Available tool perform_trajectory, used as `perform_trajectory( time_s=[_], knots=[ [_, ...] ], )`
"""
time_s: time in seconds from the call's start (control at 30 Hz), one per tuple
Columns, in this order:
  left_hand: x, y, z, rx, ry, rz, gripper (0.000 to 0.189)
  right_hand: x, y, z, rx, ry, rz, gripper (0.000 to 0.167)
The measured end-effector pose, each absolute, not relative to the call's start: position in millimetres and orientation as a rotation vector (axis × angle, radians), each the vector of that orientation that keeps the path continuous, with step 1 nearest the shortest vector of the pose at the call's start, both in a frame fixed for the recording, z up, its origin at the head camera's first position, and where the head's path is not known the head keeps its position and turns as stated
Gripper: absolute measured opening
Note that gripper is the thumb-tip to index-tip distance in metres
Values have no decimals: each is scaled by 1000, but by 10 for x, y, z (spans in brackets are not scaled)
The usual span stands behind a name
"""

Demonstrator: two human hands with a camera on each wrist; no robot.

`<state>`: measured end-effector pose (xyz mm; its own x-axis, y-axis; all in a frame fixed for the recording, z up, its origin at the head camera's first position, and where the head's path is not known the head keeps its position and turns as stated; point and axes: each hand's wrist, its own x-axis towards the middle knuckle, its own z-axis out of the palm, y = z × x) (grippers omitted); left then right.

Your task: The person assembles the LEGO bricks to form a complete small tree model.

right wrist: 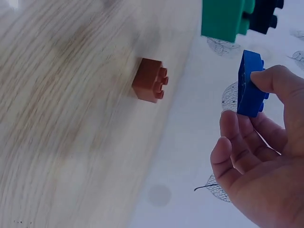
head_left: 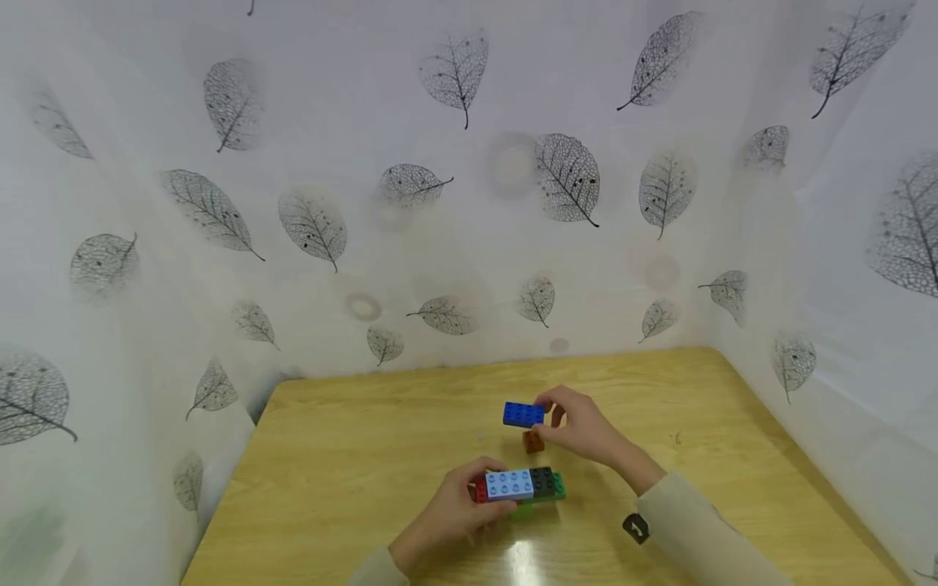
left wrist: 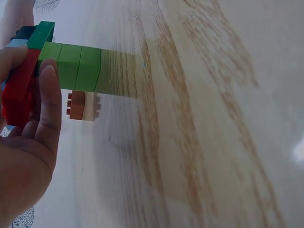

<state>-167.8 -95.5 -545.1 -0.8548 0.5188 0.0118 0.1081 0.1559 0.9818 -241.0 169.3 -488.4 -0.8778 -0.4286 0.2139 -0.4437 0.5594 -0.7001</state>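
My left hand [head_left: 463, 500] grips a built stack of toy building bricks near its left end. On top sit a light blue brick [head_left: 509, 484] and a black brick [head_left: 543, 482]. Below them are a red brick [left wrist: 20, 92] and a dark green brick [head_left: 560, 486], with light green bricks [left wrist: 71, 66] stacked underneath. My right hand [head_left: 582, 423] pinches a dark blue brick [head_left: 523, 414] by its right end, studs up, above the table. An orange-brown brick [right wrist: 149, 80] stands on the table, apart from both hands and beyond the stack in the head view.
The wooden table [head_left: 352, 456] has a leaf-patterned white sheet [head_left: 469, 244] behind it and at both sides. A small dark tag [head_left: 635, 528] shows beside the right sleeve [head_left: 696, 521].
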Motion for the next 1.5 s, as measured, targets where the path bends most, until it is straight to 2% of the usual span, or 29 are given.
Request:
perform_trajectory(
  time_s=[0.57,1.03,1.5],
  knots=[
    [-1681,-948,-5430,658,2111,1787,36,-1982,1694,-4801,987,-2747,1331,30],
    [-1697,-966,-5436,679,2127,1759,34,-1860,1694,-4789,1128,-2734,1255,30],
    [-1696,-965,-5446,768,2175,1761,37,-1822,1697,-4764,1199,-2745,1373,30]
  ],
)
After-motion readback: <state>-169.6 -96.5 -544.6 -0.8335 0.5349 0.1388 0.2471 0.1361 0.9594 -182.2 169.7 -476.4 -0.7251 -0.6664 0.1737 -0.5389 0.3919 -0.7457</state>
